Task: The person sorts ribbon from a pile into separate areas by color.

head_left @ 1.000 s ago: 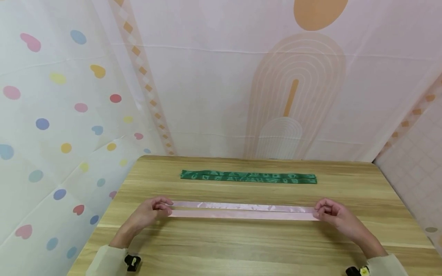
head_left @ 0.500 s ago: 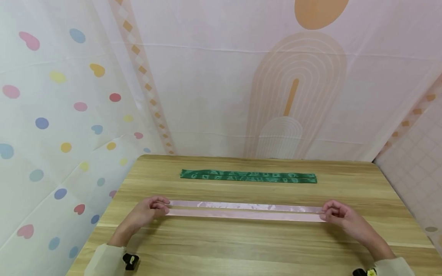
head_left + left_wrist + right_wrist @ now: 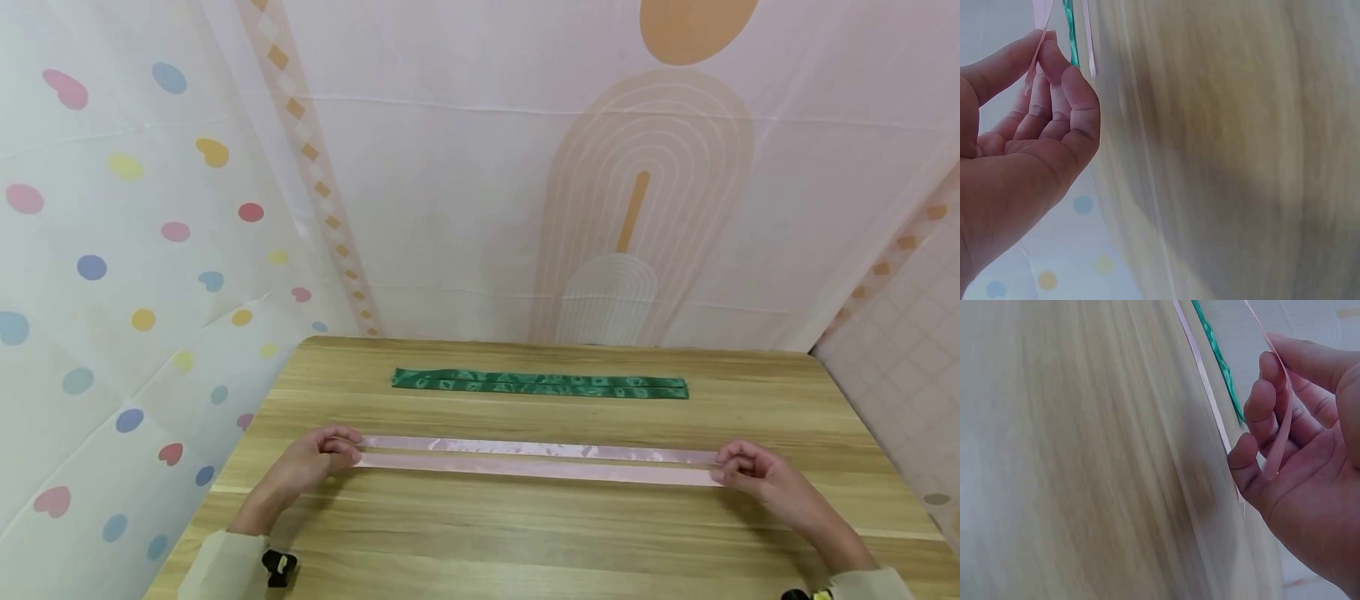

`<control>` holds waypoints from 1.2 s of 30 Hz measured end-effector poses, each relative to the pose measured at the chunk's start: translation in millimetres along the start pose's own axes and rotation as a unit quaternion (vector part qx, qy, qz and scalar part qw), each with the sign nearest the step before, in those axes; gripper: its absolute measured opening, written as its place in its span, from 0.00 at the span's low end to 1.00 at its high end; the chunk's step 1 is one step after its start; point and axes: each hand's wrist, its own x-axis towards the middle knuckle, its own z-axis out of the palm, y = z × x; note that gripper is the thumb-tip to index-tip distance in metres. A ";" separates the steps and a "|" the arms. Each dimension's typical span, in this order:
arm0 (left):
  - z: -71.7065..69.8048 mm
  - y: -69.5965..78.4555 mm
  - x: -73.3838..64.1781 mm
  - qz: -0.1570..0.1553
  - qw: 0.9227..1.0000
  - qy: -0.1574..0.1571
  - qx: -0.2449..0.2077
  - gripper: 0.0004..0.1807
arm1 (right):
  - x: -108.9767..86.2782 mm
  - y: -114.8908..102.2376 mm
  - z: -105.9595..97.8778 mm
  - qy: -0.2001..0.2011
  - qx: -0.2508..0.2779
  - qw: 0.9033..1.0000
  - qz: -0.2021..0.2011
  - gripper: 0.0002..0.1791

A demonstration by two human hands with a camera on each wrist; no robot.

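A pink satin ribbon is stretched straight between both hands. My left hand pinches it near its left end, thumb against index finger; a short tail of this ribbon hangs below the pinch in the left wrist view. On the other side my right hand pinches it, and the loose end drops into the palm in the right wrist view. A second pink ribbon lies flat on the table just beyond, its ends partly hidden by the hands.
Farther back, two green ribbon strips lie side by side on the wooden table. A patterned cloth backdrop rises behind the table, and a dotted cloth hangs along its left edge.
The right hand has slid steadily rightward and the left hand slightly leftward. A longer stretch of the held ribbon now shows between them. The green strips and the far pink ribbon have stayed put.
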 end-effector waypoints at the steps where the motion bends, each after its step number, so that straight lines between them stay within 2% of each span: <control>1: -0.6 -0.3 0.0 0.000 1.000 0.000 0.000 0.18 | -0.6 1.3 -0.8 0.000 0.001 1.000 -0.002 0.10; 6: -2.6 -2.6 0.7 -0.002 1.000 0.002 -0.003 0.19 | -3.1 5.5 -4.7 0.001 -0.002 1.000 -0.002 0.09; 13: -4.0 -3.9 0.3 -0.002 1.000 0.008 0.000 0.19 | -5.3 6.2 -8.9 0.021 -0.018 0.999 0.045 0.10; 19: -6.3 -4.2 -0.7 -0.003 1.000 0.011 0.003 0.19 | -7.4 7.4 -14.6 0.036 -0.033 0.997 0.066 0.09; 29: -5.9 -6.8 1.5 -0.013 1.000 0.027 0.001 0.19 | -9.2 10.3 -19.3 0.048 -0.030 0.997 0.052 0.06; 36: -6.2 -6.9 1.0 -0.018 0.999 0.030 -0.007 0.20 | -11.9 7.2 -21.9 0.062 -0.041 0.995 0.070 0.08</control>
